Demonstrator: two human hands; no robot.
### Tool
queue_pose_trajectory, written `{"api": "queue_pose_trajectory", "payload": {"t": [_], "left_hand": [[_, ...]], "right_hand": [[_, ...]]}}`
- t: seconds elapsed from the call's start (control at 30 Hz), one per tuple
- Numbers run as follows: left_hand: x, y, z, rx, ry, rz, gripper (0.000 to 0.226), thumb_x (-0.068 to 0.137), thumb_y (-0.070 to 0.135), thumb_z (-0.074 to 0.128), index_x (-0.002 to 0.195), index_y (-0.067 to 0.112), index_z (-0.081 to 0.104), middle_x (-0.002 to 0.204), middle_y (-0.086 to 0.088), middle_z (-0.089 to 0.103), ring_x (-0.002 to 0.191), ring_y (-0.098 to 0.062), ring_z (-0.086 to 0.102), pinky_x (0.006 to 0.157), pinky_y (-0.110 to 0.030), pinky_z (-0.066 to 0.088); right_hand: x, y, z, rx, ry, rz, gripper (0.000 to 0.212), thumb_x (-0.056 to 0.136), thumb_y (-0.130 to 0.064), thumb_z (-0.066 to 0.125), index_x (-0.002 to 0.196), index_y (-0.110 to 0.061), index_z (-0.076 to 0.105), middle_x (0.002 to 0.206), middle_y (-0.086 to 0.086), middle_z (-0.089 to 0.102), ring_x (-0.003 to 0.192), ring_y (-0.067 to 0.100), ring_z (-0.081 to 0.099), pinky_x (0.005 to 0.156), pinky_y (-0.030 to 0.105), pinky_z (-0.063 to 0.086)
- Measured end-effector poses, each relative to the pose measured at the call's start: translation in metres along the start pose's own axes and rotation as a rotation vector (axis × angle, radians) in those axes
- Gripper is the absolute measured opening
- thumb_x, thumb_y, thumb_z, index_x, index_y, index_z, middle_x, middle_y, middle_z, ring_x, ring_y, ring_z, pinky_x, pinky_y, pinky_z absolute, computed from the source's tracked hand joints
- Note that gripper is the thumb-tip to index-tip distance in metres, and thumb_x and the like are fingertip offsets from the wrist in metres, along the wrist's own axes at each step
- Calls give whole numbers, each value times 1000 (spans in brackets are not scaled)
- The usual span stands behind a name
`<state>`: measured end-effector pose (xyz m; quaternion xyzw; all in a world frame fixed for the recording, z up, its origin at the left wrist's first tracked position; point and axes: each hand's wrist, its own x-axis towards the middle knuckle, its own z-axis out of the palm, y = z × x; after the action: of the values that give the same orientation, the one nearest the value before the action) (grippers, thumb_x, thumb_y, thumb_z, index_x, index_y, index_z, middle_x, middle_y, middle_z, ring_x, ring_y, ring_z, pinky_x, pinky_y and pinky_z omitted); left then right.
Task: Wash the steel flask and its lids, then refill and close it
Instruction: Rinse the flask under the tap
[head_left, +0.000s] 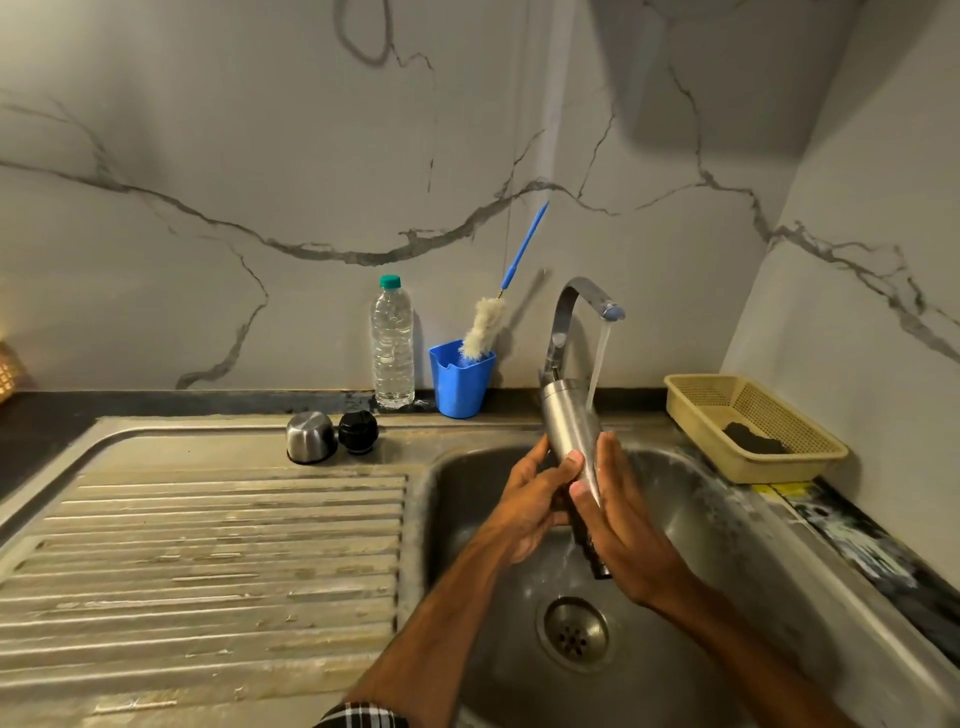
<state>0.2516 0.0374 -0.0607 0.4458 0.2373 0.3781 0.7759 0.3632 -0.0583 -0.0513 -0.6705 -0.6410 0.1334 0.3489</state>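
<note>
The steel flask (570, 431) is held upside down over the sink basin (691, 525), base up and mouth down, tilted slightly. My left hand (530, 499) grips its left side with fingers curled round it. My right hand (618, 519) lies flat against its right side with the thumb across the front. Water runs from the tap (582, 306) onto the flask near its base and drains out below. The steel cup lid (310, 437) and the black stopper lid (358, 431) stand side by side on the drainboard behind the basin's left edge.
A clear water bottle (392, 345) with a green cap and a blue cup (460, 378) holding a bottle brush (485, 327) stand against the wall. A beige basket (753, 426) with a dark scrubber sits at right. The ribbed drainboard (208, 561) lies left.
</note>
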Motion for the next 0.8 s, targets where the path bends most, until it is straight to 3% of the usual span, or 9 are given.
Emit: {"api": "queue_pose_trajectory", "payload": {"t": [0.1,0.23,0.3,0.37,0.47,0.53,0.63,0.67,0.8], "left_hand": [[-2,1,1,-33,-51,5,67,92,23,67,153,24,39,136,-17,63,119,-33,66,88,-46,61],[-3,2,-2,-22,-110,-10,54,99,16,57,151,24,43,137,-21,61,124,-40,61,94,-52,58],[-3,4,-2,-21,-136,-28,52,98,19,61,148,24,47,137,-19,61,125,-39,61,99,-55,54],[-3,7,-1,-3,-159,-31,50,98,21,63,146,23,49,134,-16,63,121,-34,63,99,-52,55],[-4,9,0,-15,-161,-24,46,99,21,63,143,22,52,129,-13,65,117,-31,64,101,-53,53],[-3,10,-1,-30,-147,-15,47,99,20,64,144,20,52,130,-14,66,118,-31,65,102,-54,52],[-1,10,-5,-78,-90,3,47,99,17,63,145,17,52,135,-17,63,120,-32,65,97,-50,56],[-1,10,-6,-101,-68,5,47,98,16,63,144,16,52,136,-19,62,120,-32,65,95,-48,57],[1,10,-6,-146,-25,-9,46,97,15,63,142,11,52,139,-21,59,125,-36,62,92,-45,59]], "right_hand": [[15,-5,-2,-144,7,-106,73,96,-63,16,154,-34,-17,159,-19,-31,146,-3,-25,121,32,-3],[54,-14,-10,-37,32,-89,71,94,-65,14,156,-40,-8,161,-23,-24,147,-3,-20,118,38,0],[74,-15,-18,94,69,-35,65,99,-64,20,157,-43,3,164,-21,-7,149,1,-1,118,35,11],[93,-13,-25,283,115,24,59,104,-55,29,158,-38,13,159,-17,19,139,5,31,107,20,32],[106,-6,-29,496,155,68,56,106,-47,32,158,-26,22,156,-2,35,131,9,46,98,21,38],[97,0,-23,540,135,117,54,106,-45,35,156,-27,27,149,0,45,114,2,57,92,19,44],[62,4,-12,480,62,175,74,89,-67,48,153,-40,24,132,3,58,97,15,69,83,41,60],[49,3,-10,440,42,174,80,86,-68,53,154,-42,20,131,0,57,98,15,69,82,41,60],[14,4,-10,287,-35,136,90,90,-41,68,158,-35,8,132,-13,42,100,-4,56,69,12,48]]}}
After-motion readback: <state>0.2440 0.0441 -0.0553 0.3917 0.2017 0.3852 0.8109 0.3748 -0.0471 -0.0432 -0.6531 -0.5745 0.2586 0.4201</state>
